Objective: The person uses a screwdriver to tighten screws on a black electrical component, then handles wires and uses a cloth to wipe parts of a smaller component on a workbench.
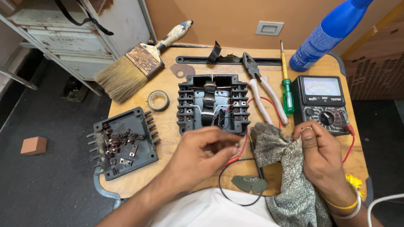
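— What is each hand doing right now?

— The right hand (322, 153) is clenching a crumpled grey patterned cloth (286, 168), thumb and forefinger pinching what looks like a small metal ring at the top; too small to be sure. The left hand (202, 153) is curling its fingers inward, fingertips meeting near the red test lead (242, 149). I cannot tell whether it is actually gripping anything.

— And where is the work lying relative to them?

— The open black plastic terminal block with wound coils (212, 104) is sitting on the pale wooden table (168, 126), just beyond the left hand, nearly touching its knuckles. Its long axis is running away from the person. The left hand is clearly the nearer one; the right is sitting off to the side, in front of the black analogue multimeter (322, 103).

— Anything else around?

— A black cover plate holding loose rusty terminals (123, 143) is lying to the left, with a tape roll (158, 100), a worn paintbrush (134, 63), pink-handled pliers (263, 90), a green screwdriver (287, 90) and a blue spray bottle (326, 33) further back.
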